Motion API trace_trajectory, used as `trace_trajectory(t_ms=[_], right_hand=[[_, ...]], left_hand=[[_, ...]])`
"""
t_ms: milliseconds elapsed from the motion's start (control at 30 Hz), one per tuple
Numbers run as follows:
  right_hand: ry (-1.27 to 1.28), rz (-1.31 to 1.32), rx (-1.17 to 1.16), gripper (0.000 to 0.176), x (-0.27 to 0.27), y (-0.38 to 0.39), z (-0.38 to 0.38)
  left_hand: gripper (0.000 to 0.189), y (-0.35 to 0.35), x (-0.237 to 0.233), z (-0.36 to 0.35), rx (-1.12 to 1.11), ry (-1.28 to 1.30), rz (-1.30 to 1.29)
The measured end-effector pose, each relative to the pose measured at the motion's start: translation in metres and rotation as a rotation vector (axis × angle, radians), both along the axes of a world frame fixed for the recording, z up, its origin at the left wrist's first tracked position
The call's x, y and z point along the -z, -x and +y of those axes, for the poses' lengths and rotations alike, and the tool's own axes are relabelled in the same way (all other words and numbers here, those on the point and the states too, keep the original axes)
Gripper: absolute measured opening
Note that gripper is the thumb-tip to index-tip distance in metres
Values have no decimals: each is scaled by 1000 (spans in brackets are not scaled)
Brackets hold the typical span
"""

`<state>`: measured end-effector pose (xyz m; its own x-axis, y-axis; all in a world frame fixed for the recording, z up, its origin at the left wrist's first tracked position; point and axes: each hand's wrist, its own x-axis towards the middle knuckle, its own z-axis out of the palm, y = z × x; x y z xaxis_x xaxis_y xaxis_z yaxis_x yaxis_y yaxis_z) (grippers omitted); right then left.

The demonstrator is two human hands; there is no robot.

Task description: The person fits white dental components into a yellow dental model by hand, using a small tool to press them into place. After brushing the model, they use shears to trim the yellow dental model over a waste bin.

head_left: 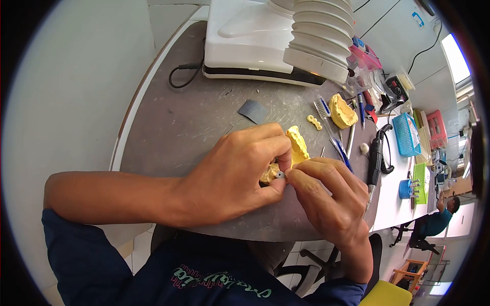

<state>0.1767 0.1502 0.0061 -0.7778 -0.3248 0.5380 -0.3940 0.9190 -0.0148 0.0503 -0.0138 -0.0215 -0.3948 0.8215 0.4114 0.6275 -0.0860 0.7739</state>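
Observation:
Both hands meet over the grey table near its front edge. My left hand (240, 171) is closed, its thumb and fingers pinched round a small whitish piece (279, 174) beside a yellow-tan plaster dental model (268, 172). Thumb and forefinger of my right hand (329, 191) are pressed together at that same spot; what they hold is hidden. Just behind the fingertips lies a yellow plaster dental cast (297, 145), partly covered by my hands.
A white machine (245, 41) with a ribbed hose (321, 38) stands at the back. A dark square sheet (252, 111), a second cast (342, 111), a brush (322, 108) and a black handpiece (375, 155) lie around. A person (434, 222) sits far right.

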Motion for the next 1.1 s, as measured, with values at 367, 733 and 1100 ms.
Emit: trace_trajectory(t_ms=[367,733,1100], right_hand=[[189,-226,594,11,-40,-37,35],[128,-158,592,10,-21,-39,23],[463,-112,-4,20,-44,-6,-5]], left_hand=[[18,1,-3,-2,16,31,-22],[29,-2,-9,-1,-66,-156,121],[18,4,-14,-5,-59,-266,593]])
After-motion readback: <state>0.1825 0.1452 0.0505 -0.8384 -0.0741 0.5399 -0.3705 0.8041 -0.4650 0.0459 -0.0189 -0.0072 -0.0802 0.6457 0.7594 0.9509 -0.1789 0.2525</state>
